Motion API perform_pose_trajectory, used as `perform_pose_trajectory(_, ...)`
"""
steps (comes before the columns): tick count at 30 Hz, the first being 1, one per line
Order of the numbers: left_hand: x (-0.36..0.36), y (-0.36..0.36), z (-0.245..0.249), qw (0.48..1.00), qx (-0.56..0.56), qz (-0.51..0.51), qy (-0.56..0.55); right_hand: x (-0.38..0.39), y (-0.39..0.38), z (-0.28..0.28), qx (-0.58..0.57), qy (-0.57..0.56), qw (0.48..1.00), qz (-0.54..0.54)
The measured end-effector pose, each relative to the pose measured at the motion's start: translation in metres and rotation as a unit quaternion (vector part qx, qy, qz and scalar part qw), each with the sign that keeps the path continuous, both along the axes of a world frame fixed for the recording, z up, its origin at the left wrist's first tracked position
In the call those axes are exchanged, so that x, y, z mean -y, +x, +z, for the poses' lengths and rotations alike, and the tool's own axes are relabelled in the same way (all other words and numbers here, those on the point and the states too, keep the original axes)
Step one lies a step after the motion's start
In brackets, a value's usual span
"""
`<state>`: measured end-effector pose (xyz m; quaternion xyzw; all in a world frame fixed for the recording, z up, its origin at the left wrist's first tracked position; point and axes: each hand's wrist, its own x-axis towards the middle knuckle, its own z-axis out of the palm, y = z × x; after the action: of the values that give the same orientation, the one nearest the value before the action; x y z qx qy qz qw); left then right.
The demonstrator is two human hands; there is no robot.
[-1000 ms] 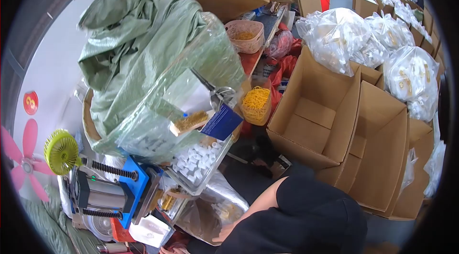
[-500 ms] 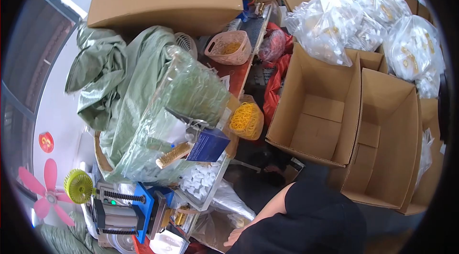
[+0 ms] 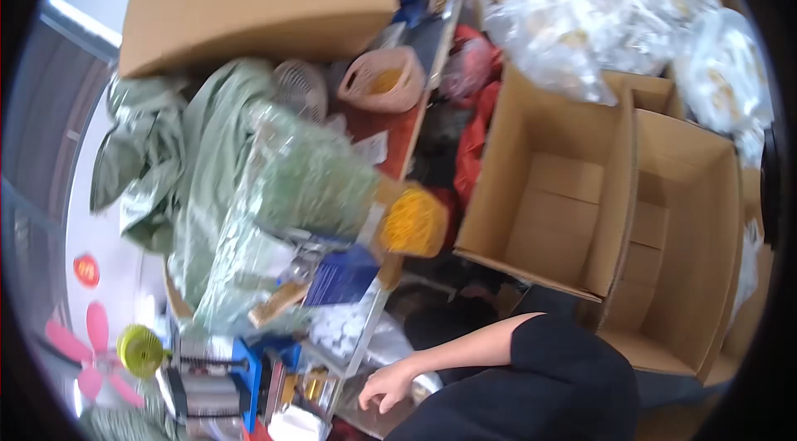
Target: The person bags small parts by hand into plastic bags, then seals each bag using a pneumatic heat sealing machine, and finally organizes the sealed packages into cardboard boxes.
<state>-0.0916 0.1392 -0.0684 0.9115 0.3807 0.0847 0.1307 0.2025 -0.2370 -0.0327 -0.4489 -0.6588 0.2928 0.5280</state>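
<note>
My right hand (image 3: 388, 387) is at the lower middle of the head view, at the end of a bare forearm from a black short sleeve. Its fingers hang loosely bent and somewhat apart, and I see nothing held in them. Below it lies clear plastic sheeting (image 3: 357, 416). A tray of small white parts (image 3: 343, 323) is just above and left of the hand. Left of it stands a blue-framed machine (image 3: 257, 387) with a white box-like object (image 3: 297, 423) beside it. My left hand is out of view.
Open cardboard boxes (image 3: 558, 192) stand on the right, with clear bags of parts (image 3: 564, 22) behind. On the bench are a blue box (image 3: 342, 276), a container of yellow bands (image 3: 413, 222), a pink basket (image 3: 382, 80) and green sheeting (image 3: 307, 163). A green fan (image 3: 141, 350) is left.
My right hand has lifted and moved up and left, so more of the hand and forearm shows. The camera view has shifted and tilted slightly.
</note>
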Motion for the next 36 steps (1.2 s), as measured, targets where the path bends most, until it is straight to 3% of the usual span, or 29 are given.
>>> perform_pose_trajectory(1,-0.023,-0.018,-0.019,0.997,0.059,-0.007,0.055,0.0,-0.011,-0.002,0.008,-0.014,1.0,-0.015)
perform_pose_trajectory(3,-0.025,-0.025,-0.025,0.995,0.087,-0.033,-0.025,-0.015,-0.046,-0.032,0.031,-0.042,0.998,-0.039)
perform_pose_trajectory(5,-0.012,-0.02,-0.019,0.995,0.082,0.04,0.037,-0.035,-0.084,-0.081,0.055,-0.068,0.996,0.013)
perform_pose_trajectory(6,-0.012,-0.02,-0.02,0.995,0.081,0.044,0.024,-0.039,-0.094,-0.089,0.084,-0.119,0.988,0.058)
perform_pose_trajectory(7,-0.015,-0.024,-0.023,0.994,0.049,0.057,0.08,-0.042,-0.1,-0.095,0.116,-0.167,0.973,0.106)
perform_pose_trajectory(8,-0.031,-0.033,-0.037,0.991,0.044,0.06,0.11,-0.038,-0.106,-0.113,-0.015,-0.156,0.987,0.02)
perform_pose_trajectory(9,-0.013,-0.024,-0.026,0.994,0.064,0.063,0.054,-0.021,-0.098,-0.095,-0.024,-0.153,0.988,-0.012)
perform_pose_trajectory(10,-0.02,-0.033,-0.039,0.99,0.061,0.065,0.107,-0.006,-0.089,-0.072,-0.019,-0.221,0.975,-0.018)
perform_pose_trajectory(11,-0.003,-0.023,-0.026,0.994,0.077,0.057,0.053,-0.003,-0.089,-0.069,-0.009,-0.264,0.964,-0.014)
perform_pose_trajectory(12,-0.024,-0.034,-0.042,0.993,0.074,0.023,0.089,0.0,-0.088,-0.067,-0.02,-0.286,0.958,-0.011)
perform_pose_trajectory(13,-0.019,-0.025,-0.039,0.987,0.154,0.007,-0.036,0.002,-0.088,-0.064,-0.023,-0.306,0.952,-0.003)
perform_pose_trajectory(14,-0.005,-0.02,-0.03,0.992,0.115,-0.033,0.036,0.005,-0.088,-0.062,-0.027,-0.312,0.95,-0.012)
perform_pose_trajectory(15,0.002,-0.021,-0.04,0.975,0.216,0.012,-0.043,0.004,-0.087,-0.059,-0.021,-0.309,0.951,-0.006)
perform_pose_trajectory(16,0.002,-0.027,-0.049,0.984,0.166,0.035,0.06,0.001,-0.092,-0.057,-0.044,-0.314,0.948,-0.018)
perform_pose_trajectory(17,-0.008,-0.033,-0.071,0.97,0.225,0.082,0.027,-0.001,-0.095,-0.059,-0.041,-0.326,0.944,-0.023)
perform_pose_trajectory(18,0.02,-0.017,-0.033,0.981,0.166,0.072,0.068,-0.004,-0.094,-0.059,-0.008,-0.327,0.945,-0.013)
perform_pose_trajectory(19,0.02,-0.01,-0.03,0.98,0.173,0.076,0.071,-0.006,-0.094,-0.059,-0.005,-0.334,0.942,-0.001)
perform_pose_trajectory(20,0.017,-0.018,-0.044,0.96,0.182,0.095,0.189,-0.013,-0.099,-0.062,-0.018,-0.282,0.959,-0.007)
perform_pose_trajectory(24,0.033,-0.01,-0.028,0.957,0.229,0.163,0.07,-0.027,-0.099,-0.059,0.019,-0.36,0.932,0.033)
perform_pose_trajectory(27,0.032,-0.013,-0.023,0.953,0.244,0.172,0.045,-0.04,-0.106,-0.065,0.044,-0.39,0.919,0.04)
perform_pose_trajectory(31,0.034,-0.024,-0.026,0.942,0.304,0.141,0.033,-0.061,-0.115,-0.064,0.04,-0.434,0.9,0.028)
perform_pose_trajectory(36,0.017,-0.078,-0.03,0.961,0.232,0.119,0.092,-0.095,-0.145,-0.053,0.061,-0.402,0.914,-0.002)
